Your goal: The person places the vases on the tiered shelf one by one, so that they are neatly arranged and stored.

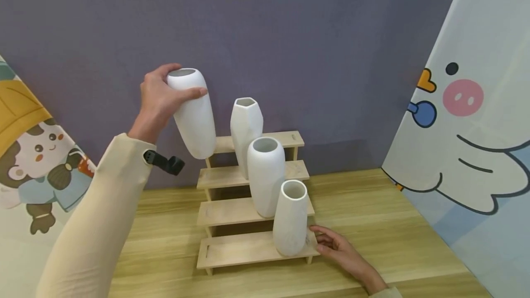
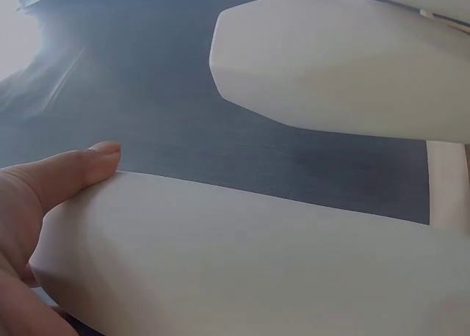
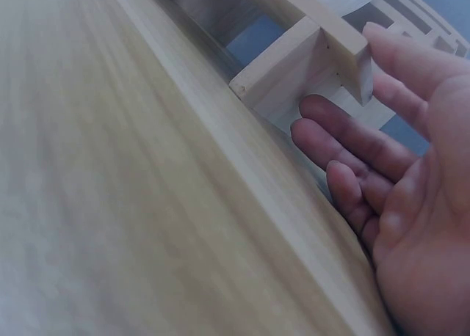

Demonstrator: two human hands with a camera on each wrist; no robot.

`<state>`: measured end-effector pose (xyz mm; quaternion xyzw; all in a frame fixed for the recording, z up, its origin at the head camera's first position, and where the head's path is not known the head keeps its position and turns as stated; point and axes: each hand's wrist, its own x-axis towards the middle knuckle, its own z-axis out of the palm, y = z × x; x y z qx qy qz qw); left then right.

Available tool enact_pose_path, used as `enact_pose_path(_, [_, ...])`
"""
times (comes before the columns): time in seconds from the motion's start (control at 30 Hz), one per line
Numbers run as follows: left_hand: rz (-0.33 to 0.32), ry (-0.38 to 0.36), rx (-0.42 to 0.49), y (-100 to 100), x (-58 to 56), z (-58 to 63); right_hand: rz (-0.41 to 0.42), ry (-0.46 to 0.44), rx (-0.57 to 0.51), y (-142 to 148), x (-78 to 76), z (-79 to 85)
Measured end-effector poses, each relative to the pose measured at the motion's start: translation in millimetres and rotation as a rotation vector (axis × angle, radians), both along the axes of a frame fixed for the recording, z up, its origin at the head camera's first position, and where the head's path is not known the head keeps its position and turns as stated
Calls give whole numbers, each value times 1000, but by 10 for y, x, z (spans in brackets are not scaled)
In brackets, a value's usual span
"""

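My left hand (image 1: 159, 91) grips a smooth white vase (image 1: 194, 123) near its mouth, thumb across the near side and fingers behind. This vase leans slightly, its base over the left end of a stepped wooden stand's top shelf (image 1: 283, 139). In the left wrist view the thumb lies along the vase (image 2: 242, 255). My right hand (image 1: 341, 252) is by the right end of the lowest shelf (image 1: 236, 248), fingers loosely bent. The right wrist view has a fingertip right at the shelf's end (image 3: 352, 57), with nothing held in the palm.
Three more white vases stand staggered on the stand: a faceted one (image 1: 246, 128) high up, a rounded one (image 1: 266, 178) midway, and a tapered one (image 1: 291, 220) on the lowest shelf. A grey wall (image 1: 331, 59) rises behind the wood-grain table (image 1: 372, 210). Cartoon panels flank both sides.
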<state>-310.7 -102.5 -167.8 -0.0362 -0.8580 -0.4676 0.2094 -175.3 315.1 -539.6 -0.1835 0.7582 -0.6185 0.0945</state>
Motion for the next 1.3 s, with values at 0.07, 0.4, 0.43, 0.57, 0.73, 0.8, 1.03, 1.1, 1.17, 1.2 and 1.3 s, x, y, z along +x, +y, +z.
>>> enact_pose_path(0.07, [3,1,13,27,-28,7,-1,3,2,1,-3,-3])
enact_pose_path(0.4, [28,13,19,136,-121,28,-4,21,0,-8,13,8])
enact_pose_path(0.43, [30,13,20,144,-131,28,-4,24,0,-13,15,9])
enact_pose_path(0.57, [38,8,22,171,-173,28,-3,20,1,-35,19,4])
enact_pose_path(0.73, [43,2,20,193,-214,14,-14,26,16,-48,20,-2])
enact_pose_path(0.8, [42,-1,23,203,-227,6,-15,33,19,-50,22,-7])
enact_pose_path(1.03, [39,6,24,253,-265,-4,-7,42,7,-45,14,-19])
enact_pose_path(1.1, [39,7,23,268,-275,-6,-6,40,6,-46,14,-13])
enact_pose_path(1.17, [40,12,21,280,-283,-13,-6,36,6,-47,15,-6])
enact_pose_path(1.2, [40,12,22,287,-287,-17,-6,35,6,-48,15,-6])
enact_pose_path(1.3, [39,9,19,308,-302,-29,-8,28,5,-50,17,-13])
